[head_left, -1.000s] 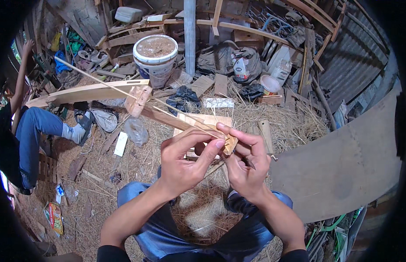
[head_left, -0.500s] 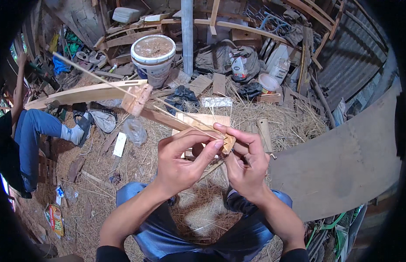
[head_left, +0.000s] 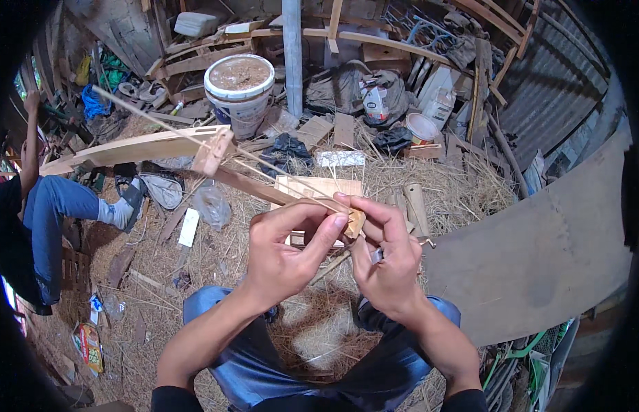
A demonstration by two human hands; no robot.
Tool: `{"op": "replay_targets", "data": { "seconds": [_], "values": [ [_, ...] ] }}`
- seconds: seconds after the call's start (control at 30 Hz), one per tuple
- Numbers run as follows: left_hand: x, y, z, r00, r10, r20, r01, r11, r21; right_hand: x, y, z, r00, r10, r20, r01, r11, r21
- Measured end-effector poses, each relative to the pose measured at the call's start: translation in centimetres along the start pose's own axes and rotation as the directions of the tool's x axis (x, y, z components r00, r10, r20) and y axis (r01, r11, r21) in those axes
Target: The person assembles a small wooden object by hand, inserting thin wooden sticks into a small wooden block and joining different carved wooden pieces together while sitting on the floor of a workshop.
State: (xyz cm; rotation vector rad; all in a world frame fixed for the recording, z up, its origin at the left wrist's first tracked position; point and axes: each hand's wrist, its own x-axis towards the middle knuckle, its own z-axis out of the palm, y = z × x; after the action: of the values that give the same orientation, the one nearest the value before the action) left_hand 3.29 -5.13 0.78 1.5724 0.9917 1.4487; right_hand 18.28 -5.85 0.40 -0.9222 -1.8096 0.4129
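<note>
A slim wooden frame (head_left: pixel 254 185) slants up to the left from my hands. It has a brown bar, a pale block (head_left: pixel 212 152) at its far end, and thin light strips (head_left: pixel 285 180) running alongside the bar. My left hand (head_left: pixel 285 250) pinches its near end between thumb and fingers, beside a small notched wooden end piece (head_left: pixel 354 224). The thumb and fingers of my right hand (head_left: pixel 389 257) close on that same end piece from the other side. Something small and pale shows between the right fingers, too hidden to name.
Behind my hands lies a pale wooden board (head_left: pixel 333 187) on straw-covered ground. A white bucket (head_left: pixel 240 93) stands beside a grey post (head_left: pixel 292 62). A large grey-brown sheet (head_left: pixel 532 254) lies at right. Another person's leg (head_left: pixel 62 206) is at far left, near a long plank (head_left: pixel 141 145).
The wooden frame and end piece have shifted very slightly. My right fingers have adjusted around the end piece, and a pale bit now shows between them. The left grip looks the same.
</note>
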Motion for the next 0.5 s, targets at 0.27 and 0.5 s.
{"op": "replay_targets", "data": {
  "seconds": [0.27,0.5],
  "values": [
    [1.0,-0.8,0.6,0.998,-0.054,0.016,0.054,0.998,0.014,-0.2,2.0,0.8,0.988,0.154,-0.029,-0.152,0.987,0.059],
    [1.8,-2.0,-0.1,0.913,-0.346,0.217,0.376,0.919,-0.116,2.7,4.2,-0.6,0.907,0.421,0.012,-0.414,0.886,0.211]
  ]
}}
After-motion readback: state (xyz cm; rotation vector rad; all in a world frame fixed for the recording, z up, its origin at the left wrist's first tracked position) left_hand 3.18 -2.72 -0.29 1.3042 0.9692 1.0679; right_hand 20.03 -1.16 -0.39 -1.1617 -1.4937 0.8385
